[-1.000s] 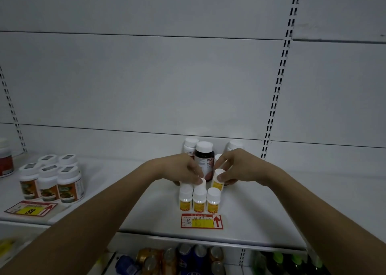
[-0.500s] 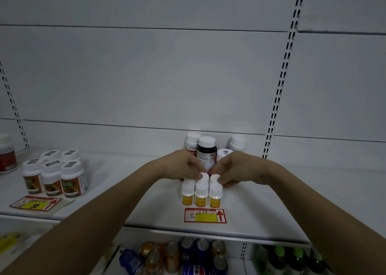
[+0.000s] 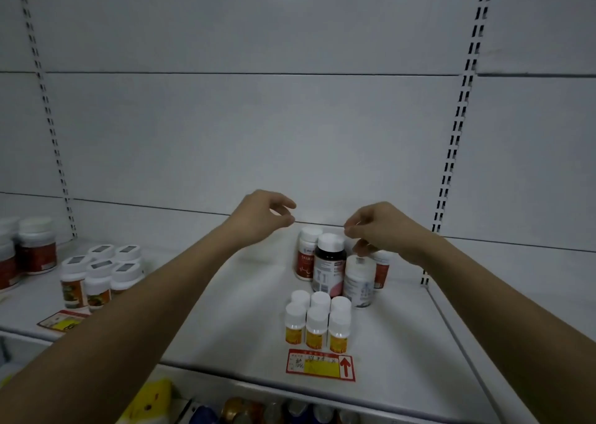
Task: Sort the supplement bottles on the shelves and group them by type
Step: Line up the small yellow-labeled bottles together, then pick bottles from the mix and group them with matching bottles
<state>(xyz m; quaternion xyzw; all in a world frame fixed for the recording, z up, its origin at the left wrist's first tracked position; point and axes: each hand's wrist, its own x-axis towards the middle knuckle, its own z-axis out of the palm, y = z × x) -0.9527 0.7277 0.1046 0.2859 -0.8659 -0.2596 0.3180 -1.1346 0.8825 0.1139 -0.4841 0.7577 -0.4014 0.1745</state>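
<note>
fingers (image 3: pixel 283 212) loosely curled, holding nothing | yellow-label bottles (image 3: pixel 317 322) grouped below both hands, apart

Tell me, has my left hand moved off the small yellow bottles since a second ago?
Yes. The left hand has lifted off the small yellow bottles and hangs above them.

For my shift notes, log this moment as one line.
left hand empty, raised | right hand empty, above dark bottle | six yellow-label bottles grouped at shelf front
</note>
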